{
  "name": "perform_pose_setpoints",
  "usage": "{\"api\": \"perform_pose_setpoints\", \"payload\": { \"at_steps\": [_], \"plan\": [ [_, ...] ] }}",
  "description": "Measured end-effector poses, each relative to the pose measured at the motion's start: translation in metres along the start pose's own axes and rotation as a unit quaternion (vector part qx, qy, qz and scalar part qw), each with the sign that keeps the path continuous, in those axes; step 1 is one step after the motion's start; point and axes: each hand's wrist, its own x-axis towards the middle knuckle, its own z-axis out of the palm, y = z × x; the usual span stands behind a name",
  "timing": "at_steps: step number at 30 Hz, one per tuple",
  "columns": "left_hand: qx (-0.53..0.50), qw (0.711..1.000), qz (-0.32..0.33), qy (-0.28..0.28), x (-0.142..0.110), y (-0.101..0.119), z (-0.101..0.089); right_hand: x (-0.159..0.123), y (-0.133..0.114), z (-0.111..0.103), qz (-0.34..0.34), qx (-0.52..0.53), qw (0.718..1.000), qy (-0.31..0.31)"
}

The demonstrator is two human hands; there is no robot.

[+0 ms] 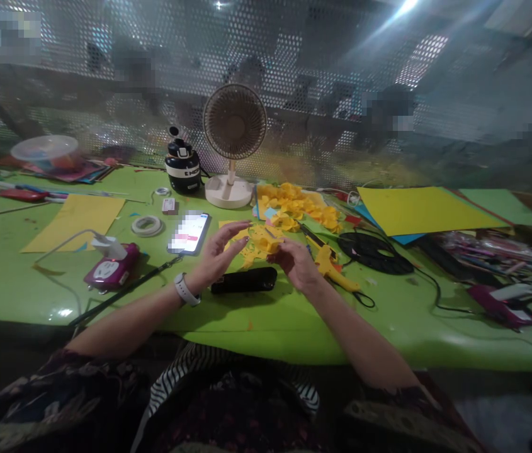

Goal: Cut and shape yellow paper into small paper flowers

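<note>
Between my hands is a small folded yellow paper piece (268, 244), pinched in the fingers of my right hand (298, 261). My left hand (221, 251) is held beside it with fingers stretched out and apart, nothing in them. Cut yellow paper scraps (250, 253) lie on the table just behind the hands. A black elongated case (244, 280) rests below them. Past my right hand, a yellow glue gun (332, 269) lies next to a box cutter (313, 236). A pile of yellow paper flowers (289, 204) sits farther back.
A phone (189, 233), a tape roll (147, 225) and a purple power adapter (112, 267) are on the left. A desk fan (234, 126) and a black bottle (183, 167) stand at the back. On the right are a black disc (374, 251), coloured sheets (426, 211) and another purple adapter (502, 305).
</note>
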Motion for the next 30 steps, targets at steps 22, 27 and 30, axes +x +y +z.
{"api": "perform_pose_setpoints", "payload": {
  "at_steps": [22, 27, 30],
  "plan": [
    [0.119, 0.989, 0.044, -0.072, -0.001, -0.014, -0.002, -0.003, 0.006, -0.004, -0.052, -0.109, 0.992, -0.041],
    [0.064, 0.996, -0.023, -0.057, 0.0, -0.017, -0.003, -0.007, -0.002, -0.006, -0.108, -0.142, 0.983, -0.043],
    [0.025, 0.996, -0.062, -0.058, 0.001, -0.014, -0.003, -0.008, -0.006, -0.003, -0.105, -0.143, 0.983, -0.043]
  ]
}}
